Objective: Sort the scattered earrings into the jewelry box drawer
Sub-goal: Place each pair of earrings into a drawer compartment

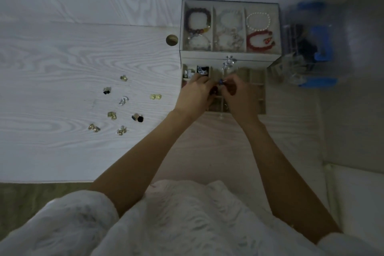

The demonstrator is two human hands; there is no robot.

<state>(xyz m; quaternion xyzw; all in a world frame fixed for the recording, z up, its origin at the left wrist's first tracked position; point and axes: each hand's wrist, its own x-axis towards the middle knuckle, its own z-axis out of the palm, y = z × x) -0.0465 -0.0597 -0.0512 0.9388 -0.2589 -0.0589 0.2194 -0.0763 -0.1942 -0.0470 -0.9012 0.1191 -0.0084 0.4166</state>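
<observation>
A jewelry box (229, 56) stands on the white table, its gridded drawer (256, 87) pulled out toward me. Both hands hover over the drawer's middle compartments. My left hand (195, 95) and my right hand (241, 95) meet fingertip to fingertip and pinch a small blue earring (220, 82) between them. Several earring pairs lie scattered on the table to the left: gold ones (155, 96), black ones (137, 118), a silver one (123, 100) and others (94, 127). A few drawer cells at the left hold earrings (202, 70).
The box's glass top shows bracelets in three sections (259, 33). A clear organiser with blue items (307, 56) stands right of the box. A round cable hole (172, 40) lies left of it. The table's front edge (41, 182) is near my fluffy white sleeves.
</observation>
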